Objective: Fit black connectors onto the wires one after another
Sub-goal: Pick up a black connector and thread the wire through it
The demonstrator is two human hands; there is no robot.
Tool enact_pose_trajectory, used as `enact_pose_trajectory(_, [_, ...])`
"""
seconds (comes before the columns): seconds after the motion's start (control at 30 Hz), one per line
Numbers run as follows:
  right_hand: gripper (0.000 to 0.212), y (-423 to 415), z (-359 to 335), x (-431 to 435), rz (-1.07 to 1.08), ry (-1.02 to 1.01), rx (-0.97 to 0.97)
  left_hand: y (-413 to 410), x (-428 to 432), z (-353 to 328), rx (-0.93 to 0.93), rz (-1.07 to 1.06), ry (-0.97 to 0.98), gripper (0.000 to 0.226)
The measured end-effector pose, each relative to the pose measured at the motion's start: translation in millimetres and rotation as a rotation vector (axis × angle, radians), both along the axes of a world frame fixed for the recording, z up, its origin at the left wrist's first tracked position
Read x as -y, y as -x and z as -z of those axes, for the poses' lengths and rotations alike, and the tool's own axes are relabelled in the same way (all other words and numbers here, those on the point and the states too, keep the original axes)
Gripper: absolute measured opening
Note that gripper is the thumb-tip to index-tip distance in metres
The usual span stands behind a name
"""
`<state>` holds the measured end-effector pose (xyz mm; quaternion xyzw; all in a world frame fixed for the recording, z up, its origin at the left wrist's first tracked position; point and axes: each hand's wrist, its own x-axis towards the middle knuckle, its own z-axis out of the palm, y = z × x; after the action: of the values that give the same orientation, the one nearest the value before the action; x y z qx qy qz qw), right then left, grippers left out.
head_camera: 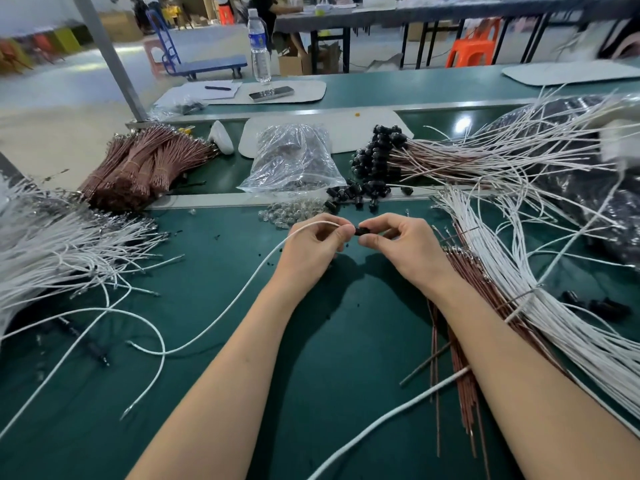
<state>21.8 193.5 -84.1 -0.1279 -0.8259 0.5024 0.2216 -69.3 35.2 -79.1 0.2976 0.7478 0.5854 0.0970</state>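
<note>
My left hand [313,245] pinches the end of a white wire [242,292] that loops down and left across the green mat. My right hand [401,242] pinches a small black connector [362,231] right at the wire's tip, between the two hands. Loose black connectors [360,194] lie in a pile just beyond my hands. Finished wires with black connectors [375,154] lie stacked behind that pile.
White wires [52,244] are heaped at the left, and white and brown wires [512,306] fan out at the right under my forearm. Brown wire bundles [138,164] and a clear plastic bag [294,157] lie at the back. A water bottle [259,46] stands far behind.
</note>
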Motion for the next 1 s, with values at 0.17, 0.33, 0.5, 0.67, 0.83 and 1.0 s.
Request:
enact_pose_trajectory(0.17, [0.015,-1.0,-3.4,2.2,0.009,0.018,-0.013,-3.7,2.3,0.6,0.008,0.011,-0.02,0.004])
enact_pose_trajectory(0.33, [0.018,-3.1,-2.3,-0.2,0.017,0.028,-0.015,-1.2,3.4,3.9,-0.008,0.001,-0.064,0.005])
enact_pose_trajectory(0.5, [0.025,-2.2,0.2,-4.7,0.001,0.052,-0.062,2.2,3.0,8.3,-0.022,-0.011,-0.098,0.012])
enact_pose_trajectory(0.67, [0.021,-0.1,2.6,-6.7,-0.016,0.061,-0.047,4.8,1.1,10.0,-0.003,-0.023,-0.095,0.01])
enact_pose_trajectory(0.83, [0.017,-1.1,3.6,-5.0,-0.02,0.072,-0.032,3.9,-0.3,9.5,-0.019,-0.022,-0.069,0.011])
enact_pose_trajectory(1.0, [0.018,-1.4,4.1,-3.2,-0.033,0.054,-0.015,3.3,-1.2,9.5,-0.059,-0.014,-0.028,0.01])
